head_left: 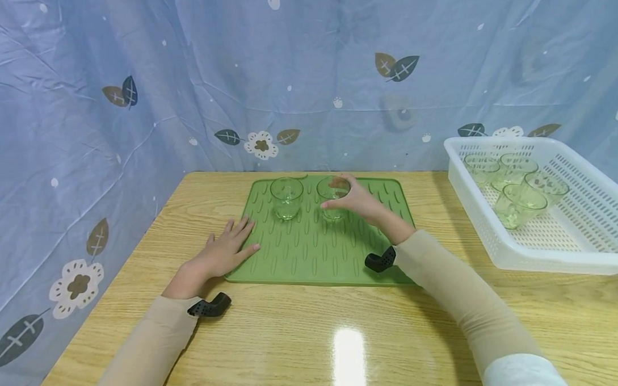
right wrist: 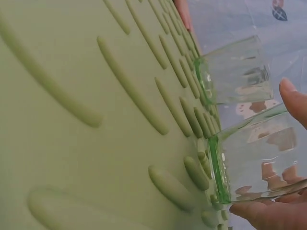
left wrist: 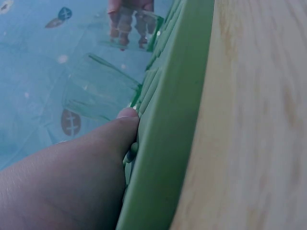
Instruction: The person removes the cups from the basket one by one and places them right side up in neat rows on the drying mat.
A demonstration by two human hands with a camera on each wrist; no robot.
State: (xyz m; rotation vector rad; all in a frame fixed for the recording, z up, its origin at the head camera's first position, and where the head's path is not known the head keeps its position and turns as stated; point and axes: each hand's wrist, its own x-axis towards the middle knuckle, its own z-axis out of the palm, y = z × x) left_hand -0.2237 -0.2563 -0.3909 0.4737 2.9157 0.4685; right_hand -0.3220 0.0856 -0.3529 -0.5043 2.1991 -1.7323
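My right hand (head_left: 357, 200) grips a clear greenish glass (head_left: 332, 206) around its side, thumb in front and fingers behind. This glass stands upright on a ridged green drying mat (head_left: 301, 256), its base right at the mat in the right wrist view. A second matching glass (head_left: 287, 199) stands upright just left of it, touched by neither hand. Spread out flat, my left hand (head_left: 221, 253) rests at the mat's left edge. Its thumb (left wrist: 127, 120) lies over the mat's edge in the left wrist view, while its other fingers are hidden there.
A white perforated plastic basket (head_left: 510, 254) stands on the right of the wooden table (head_left: 273, 342). Several similar glasses (head_left: 521, 202) are grouped in its left part. A blue patterned curtain (head_left: 305, 91) hangs behind and along the left of the table.
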